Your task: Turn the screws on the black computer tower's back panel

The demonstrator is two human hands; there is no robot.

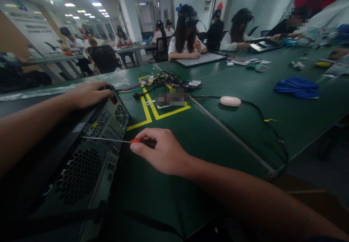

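Note:
A desktop computer case (pixel 89 162) lies on its side on the green table (pixel 191 133), its rear panel with fan grilles and ports facing right. My left hand (pixel 87 94) rests on the far top corner of the case, fingers curled over the edge. My right hand (pixel 160 151) pinches a screwdriver (pixel 114 140) with an orange-and-black handle. The thin shaft points left, and its tip touches the rear panel of the case.
A tangle of cables (pixel 166 80) lies inside a yellow-taped square. A pinkish oval object (pixel 230 101) with a black cord sits mid-table, a blue cloth (pixel 297 88) farther right. Several other people sit working at the far end and at other tables.

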